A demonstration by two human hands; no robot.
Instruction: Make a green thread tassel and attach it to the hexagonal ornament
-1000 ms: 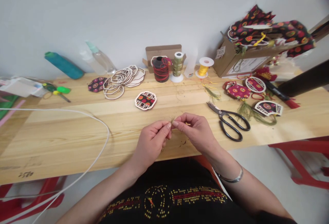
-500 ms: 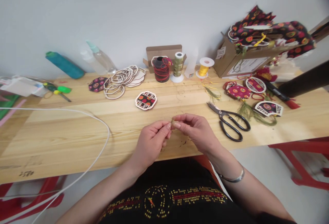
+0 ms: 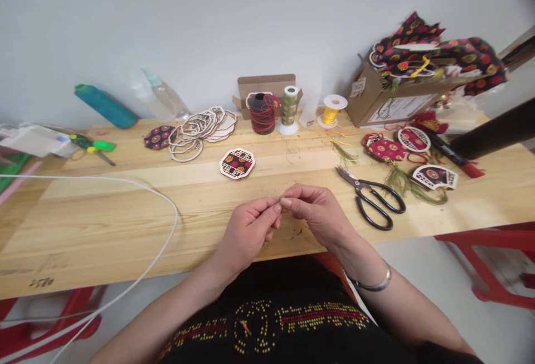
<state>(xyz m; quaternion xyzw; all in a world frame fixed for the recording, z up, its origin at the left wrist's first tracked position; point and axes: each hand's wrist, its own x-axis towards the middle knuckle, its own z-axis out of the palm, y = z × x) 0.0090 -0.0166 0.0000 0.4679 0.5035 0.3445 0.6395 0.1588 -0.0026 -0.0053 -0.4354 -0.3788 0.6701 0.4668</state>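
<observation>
My left hand (image 3: 253, 227) and my right hand (image 3: 315, 213) meet over the front of the wooden table, thumbs and forefingers pinched tip to tip. A bit of olive-green thread showed between the fingertips a moment ago; now the fingers hide nearly all of it. Just beyond my hands lies an eight-sided wooden-framed ornament (image 3: 237, 164) with dark patterned cloth. To the right of my right hand are black-handled scissors (image 3: 371, 197), lying with the blades partly apart. A spool of olive thread (image 3: 290, 108) stands at the back.
A red-and-black cord spool (image 3: 262, 114) and a yellow thread spool (image 3: 332, 111) stand along the wall. Wooden frames (image 3: 200, 127) are piled at the left. Tasselled ornaments (image 3: 387, 147) and a full cardboard box (image 3: 384, 96) occupy the right. A white cable (image 3: 173, 208) loops across the left.
My fingertips have drawn closer together, and the olive thread that stuck up between them is now mostly hidden. The things on the table have stayed put.
</observation>
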